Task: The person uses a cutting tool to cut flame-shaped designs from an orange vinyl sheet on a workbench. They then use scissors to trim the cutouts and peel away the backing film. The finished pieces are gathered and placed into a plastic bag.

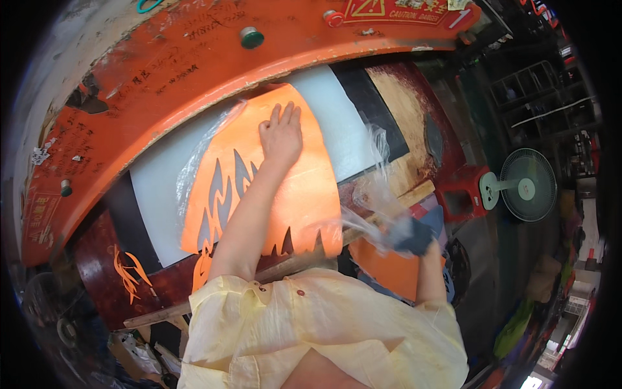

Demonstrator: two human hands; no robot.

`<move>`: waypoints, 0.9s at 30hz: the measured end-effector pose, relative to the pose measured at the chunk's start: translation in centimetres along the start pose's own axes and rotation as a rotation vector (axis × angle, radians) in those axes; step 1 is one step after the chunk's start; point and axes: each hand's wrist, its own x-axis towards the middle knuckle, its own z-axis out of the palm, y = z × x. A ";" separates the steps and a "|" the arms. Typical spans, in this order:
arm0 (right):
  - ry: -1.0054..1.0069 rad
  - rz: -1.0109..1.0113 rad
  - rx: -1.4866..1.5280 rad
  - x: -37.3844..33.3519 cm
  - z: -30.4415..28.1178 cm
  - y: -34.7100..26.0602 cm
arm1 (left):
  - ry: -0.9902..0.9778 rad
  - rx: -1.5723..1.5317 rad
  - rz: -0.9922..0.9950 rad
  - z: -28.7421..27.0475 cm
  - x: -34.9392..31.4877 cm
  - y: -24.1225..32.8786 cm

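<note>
A bright orange sheet (304,194) with flame-shaped cutouts lies over a pale white board (330,110). My bare left hand (282,135) rests on the sheet's upper part, several fingers stretched out, holding nothing that I can see. To the right, beyond the table's near edge, my right hand (411,236) wears a dark glove and is smeared by motion. Clear plastic film (383,188) trails from this closed hand, up toward the board's right edge and left toward the sheet. More clear film (197,165) shows along the sheet's left side.
An orange machine beam (194,91) with a green button (251,37) and a red button (334,18) curves across the back. Thin orange scraps (131,275) lie on the dark red table (97,259). At right stands a fan (527,187); orange material (389,269) sits below the table edge.
</note>
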 end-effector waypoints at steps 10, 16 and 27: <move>0.640 0.651 -0.563 -12.0 -18.8 13.6 | 0.106 0.057 0.007 4.1 1.4 1.9; 0.510 0.076 -0.135 -3.3 -9.6 8.7 | -0.261 -0.106 -0.072 0.6 1.5 2.7; -0.016 -0.190 -0.216 1.8 3.0 -3.4 | -0.501 -1.310 0.030 -18.9 -17.9 5.9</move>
